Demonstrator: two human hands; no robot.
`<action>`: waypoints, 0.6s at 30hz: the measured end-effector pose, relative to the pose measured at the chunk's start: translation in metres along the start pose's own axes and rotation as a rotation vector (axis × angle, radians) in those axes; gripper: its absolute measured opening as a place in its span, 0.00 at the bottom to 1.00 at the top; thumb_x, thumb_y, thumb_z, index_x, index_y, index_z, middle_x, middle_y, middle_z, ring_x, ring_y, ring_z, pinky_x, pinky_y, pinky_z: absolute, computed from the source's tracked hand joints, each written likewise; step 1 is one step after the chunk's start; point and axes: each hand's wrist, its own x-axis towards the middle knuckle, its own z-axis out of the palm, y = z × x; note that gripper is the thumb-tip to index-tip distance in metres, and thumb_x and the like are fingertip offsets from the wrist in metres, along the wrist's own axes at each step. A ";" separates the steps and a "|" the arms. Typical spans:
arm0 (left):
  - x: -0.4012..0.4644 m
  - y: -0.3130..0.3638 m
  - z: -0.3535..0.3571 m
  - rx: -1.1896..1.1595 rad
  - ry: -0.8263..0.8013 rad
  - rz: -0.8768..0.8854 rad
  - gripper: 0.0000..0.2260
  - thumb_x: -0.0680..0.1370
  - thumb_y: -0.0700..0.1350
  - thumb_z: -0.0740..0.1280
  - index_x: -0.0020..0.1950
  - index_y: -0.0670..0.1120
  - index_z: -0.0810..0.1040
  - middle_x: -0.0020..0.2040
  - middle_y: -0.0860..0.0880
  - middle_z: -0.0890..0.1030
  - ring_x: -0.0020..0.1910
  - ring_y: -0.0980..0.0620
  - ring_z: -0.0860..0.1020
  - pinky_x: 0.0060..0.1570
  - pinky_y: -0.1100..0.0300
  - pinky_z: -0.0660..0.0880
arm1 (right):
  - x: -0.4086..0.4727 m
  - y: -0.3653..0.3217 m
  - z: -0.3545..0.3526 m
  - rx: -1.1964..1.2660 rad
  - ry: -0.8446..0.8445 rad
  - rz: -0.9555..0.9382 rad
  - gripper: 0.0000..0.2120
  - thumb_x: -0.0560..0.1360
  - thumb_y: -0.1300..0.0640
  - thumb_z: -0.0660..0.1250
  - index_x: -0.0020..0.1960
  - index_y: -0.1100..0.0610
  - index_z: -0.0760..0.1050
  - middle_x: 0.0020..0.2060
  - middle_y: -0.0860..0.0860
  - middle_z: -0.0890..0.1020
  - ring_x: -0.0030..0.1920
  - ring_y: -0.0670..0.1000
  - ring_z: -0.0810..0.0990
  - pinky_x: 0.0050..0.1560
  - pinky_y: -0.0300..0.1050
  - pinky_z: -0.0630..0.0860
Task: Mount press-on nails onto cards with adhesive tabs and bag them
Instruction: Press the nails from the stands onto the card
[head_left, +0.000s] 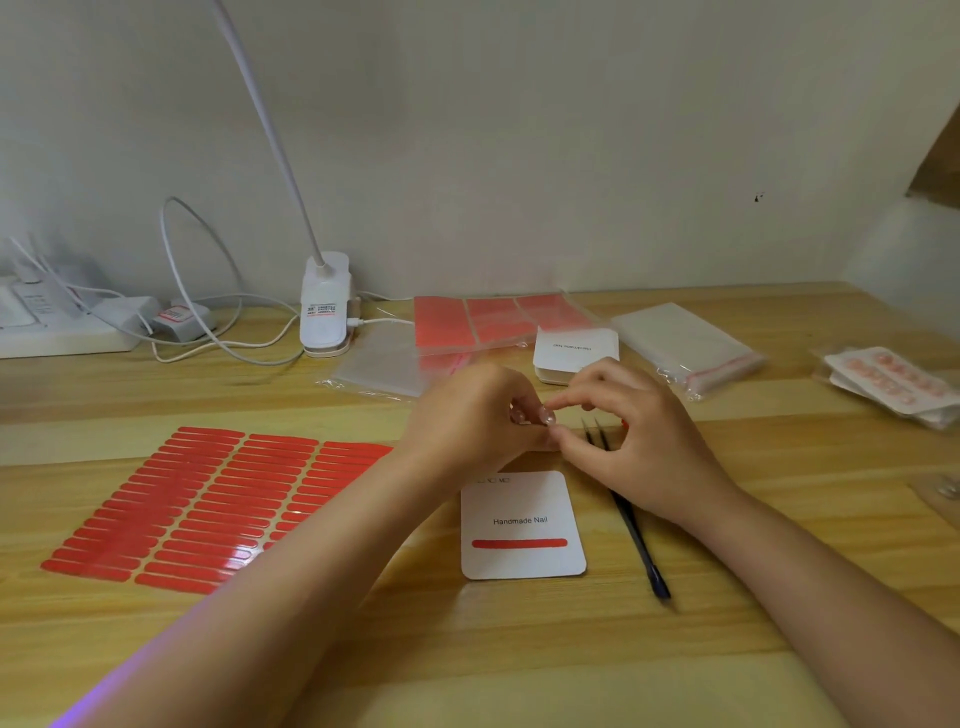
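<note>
We see the sheet of red adhesive strips (208, 506), its right edge hidden by our forearm; our left hand (470, 415) curls round small glossy press-on nails (532, 415), mostly hidden; our right hand (631, 431) pinches one above the white "Handmade Nail" card (522, 525); black tweezers (631, 519) lie partly covered.

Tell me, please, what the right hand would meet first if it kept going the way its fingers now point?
The right hand points left toward the left hand; its fingers would meet the press-on nails held there first, practically touching already, though depth is hard to judge.
</note>
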 end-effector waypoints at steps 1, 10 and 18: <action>0.001 0.001 0.000 0.012 -0.003 0.000 0.07 0.71 0.54 0.71 0.45 0.53 0.82 0.39 0.57 0.74 0.40 0.57 0.73 0.33 0.65 0.65 | 0.000 0.000 0.001 -0.004 0.002 -0.014 0.09 0.67 0.64 0.74 0.48 0.57 0.82 0.40 0.50 0.77 0.43 0.50 0.76 0.48 0.54 0.73; 0.006 0.002 0.001 -0.016 -0.040 -0.031 0.09 0.70 0.53 0.73 0.45 0.49 0.83 0.34 0.57 0.73 0.38 0.54 0.73 0.32 0.62 0.64 | 0.000 0.004 0.002 -0.034 0.030 -0.076 0.08 0.67 0.62 0.74 0.46 0.58 0.83 0.38 0.50 0.77 0.41 0.50 0.76 0.44 0.54 0.74; 0.009 0.003 0.001 -0.042 -0.064 -0.063 0.08 0.69 0.52 0.74 0.42 0.49 0.83 0.31 0.58 0.70 0.32 0.58 0.70 0.29 0.63 0.65 | 0.000 0.005 0.002 -0.042 0.025 -0.091 0.07 0.68 0.61 0.73 0.46 0.58 0.83 0.38 0.51 0.78 0.41 0.51 0.77 0.43 0.56 0.74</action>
